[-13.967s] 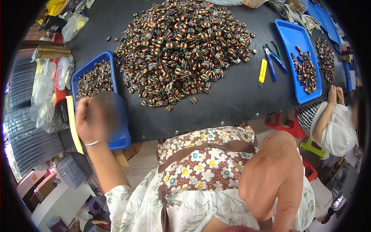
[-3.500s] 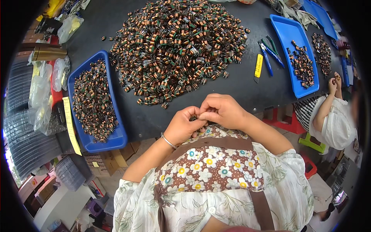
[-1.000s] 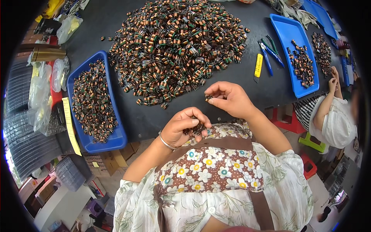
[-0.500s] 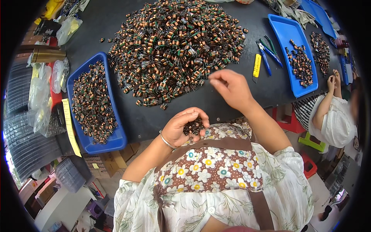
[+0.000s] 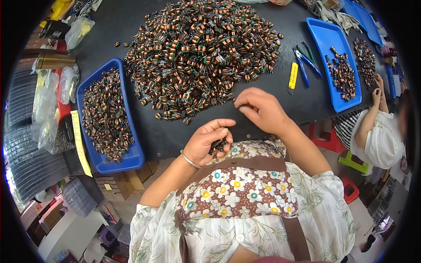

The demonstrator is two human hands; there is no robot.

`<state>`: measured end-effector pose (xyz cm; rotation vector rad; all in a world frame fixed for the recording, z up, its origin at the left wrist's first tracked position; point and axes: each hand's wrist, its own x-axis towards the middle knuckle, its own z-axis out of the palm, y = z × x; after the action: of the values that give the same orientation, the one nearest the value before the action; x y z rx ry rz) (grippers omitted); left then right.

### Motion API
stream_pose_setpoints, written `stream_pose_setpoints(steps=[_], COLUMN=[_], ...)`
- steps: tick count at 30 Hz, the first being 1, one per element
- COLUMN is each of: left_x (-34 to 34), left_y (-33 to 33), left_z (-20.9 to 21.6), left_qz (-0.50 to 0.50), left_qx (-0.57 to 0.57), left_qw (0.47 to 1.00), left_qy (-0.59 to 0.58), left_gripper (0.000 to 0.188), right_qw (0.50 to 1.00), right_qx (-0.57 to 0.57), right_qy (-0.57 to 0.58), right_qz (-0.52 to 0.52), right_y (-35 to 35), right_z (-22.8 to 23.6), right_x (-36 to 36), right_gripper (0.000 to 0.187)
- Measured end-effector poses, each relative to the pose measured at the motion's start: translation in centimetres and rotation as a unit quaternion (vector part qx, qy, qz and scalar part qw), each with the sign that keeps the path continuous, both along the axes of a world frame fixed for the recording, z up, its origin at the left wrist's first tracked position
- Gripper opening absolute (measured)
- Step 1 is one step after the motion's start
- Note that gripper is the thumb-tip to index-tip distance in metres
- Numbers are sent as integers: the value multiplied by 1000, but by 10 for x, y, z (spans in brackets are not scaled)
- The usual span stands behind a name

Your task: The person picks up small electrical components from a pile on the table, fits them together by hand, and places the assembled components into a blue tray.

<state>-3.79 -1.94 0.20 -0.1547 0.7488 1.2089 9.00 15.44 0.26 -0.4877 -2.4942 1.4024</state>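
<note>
A large heap of small copper-wound coils (image 5: 201, 57) with green and black parts and thin wire leads covers the far middle of the dark table. My left hand (image 5: 207, 142), a bangle on its wrist, is curled around a clump of coils (image 5: 218, 146) close to my apron. Just to its right, my right hand (image 5: 262, 109) hovers off the near edge of the heap, fingers bent and thumb drawn in. Its fingertips face left, and I cannot make out whether anything is between them.
On the left stands a blue tray (image 5: 139, 158) filled with coils. To the right lie a yellow cutter knife (image 5: 293, 78), blue-handled pliers (image 5: 302, 72) and green-handled pliers (image 5: 309, 52). Beyond them is another blue tray (image 5: 324, 35) with fewer coils. A co-worker (image 5: 377, 136) sits farther right.
My right hand has come slightly down, nearer my left hand. The left thumb and index finger have stretched out toward it, while the other fingers stay curled around the coils.
</note>
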Motion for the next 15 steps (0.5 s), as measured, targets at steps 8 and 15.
stream_pose_setpoints(steps=[8, 15], left_x=[6, 8], left_y=[3, -3], left_z=[-3, -3], left_qz=[-42, 38], left_qx=[-39, -54], left_qw=[994, 991], left_qy=[98, 117], left_gripper=[12, 10], right_qw=[992, 992], right_qx=[-83, 127], right_qy=[-5, 8], right_qz=[97, 8], right_y=[-13, -12], right_z=[14, -11], right_x=[7, -8], right_gripper=[15, 19])
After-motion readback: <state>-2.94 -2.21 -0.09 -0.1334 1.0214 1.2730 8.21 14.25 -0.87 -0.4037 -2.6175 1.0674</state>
